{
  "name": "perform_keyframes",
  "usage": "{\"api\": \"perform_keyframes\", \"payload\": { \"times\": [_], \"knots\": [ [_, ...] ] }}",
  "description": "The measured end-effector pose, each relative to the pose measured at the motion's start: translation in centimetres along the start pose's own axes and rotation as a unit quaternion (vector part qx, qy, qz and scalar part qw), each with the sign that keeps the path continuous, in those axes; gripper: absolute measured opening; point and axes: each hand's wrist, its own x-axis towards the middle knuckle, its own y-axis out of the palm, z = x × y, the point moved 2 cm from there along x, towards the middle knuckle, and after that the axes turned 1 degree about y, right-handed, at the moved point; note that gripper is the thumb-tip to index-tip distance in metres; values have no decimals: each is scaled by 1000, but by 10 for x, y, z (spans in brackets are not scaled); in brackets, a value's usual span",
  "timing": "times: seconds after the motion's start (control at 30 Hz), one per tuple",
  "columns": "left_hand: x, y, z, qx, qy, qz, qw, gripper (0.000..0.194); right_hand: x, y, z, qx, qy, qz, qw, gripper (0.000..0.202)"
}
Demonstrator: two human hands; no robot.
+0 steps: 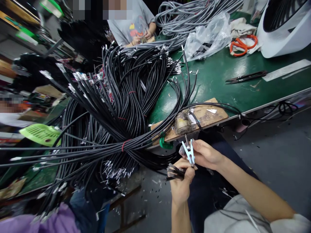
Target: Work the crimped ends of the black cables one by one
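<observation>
A green table (pixel 243 94) takes up the most room, and across its left part sprawls a great heap of black cables (pixel 126 90), one bundle bound with a red tie (pixel 123 145). Coils of grey cable (pixel 172 19) lie behind, then a white rounded device (pixel 272 45) at the far right, with a clear plastic bag (pixel 206 38) between. A worn wooden board (pixel 216 111) lies along the near edge. Just beyond it rest dark snips (pixel 246 77). In front of the board, the left hand (pixel 181 181) grasps a bunch of short dark pieces (pixel 177 172). The right hand (pixel 209 154) bends its fingers close behind a light-blue clip (pixel 189 152), which sits between both hands; whether those fingers grip it, I cannot tell.
</observation>
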Motion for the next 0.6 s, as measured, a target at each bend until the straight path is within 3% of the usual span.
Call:
{"api": "perform_keyframes", "payload": {
  "times": [0.2, 0.33, 0.5, 0.6],
  "knots": [
    [-3, -5, -4, -3, 9, 48, 999, 25, -8, -22, -4, -30, -8, -32, 999, 45],
    [-5, -7, -6, -48, 9, 65, 997, 27, -26, -33, -6, -167, -10, -60, 984, 38],
    [-6, -2, -8, -30, -87, 92, 992, 25, -48, -26, 1, -348, -74, -107, 929, 32],
    [-8, 0, -11, 40, -120, 61, 990, 12, -55, -5, 7, -485, -168, -42, 857, 21]
  ]
}}
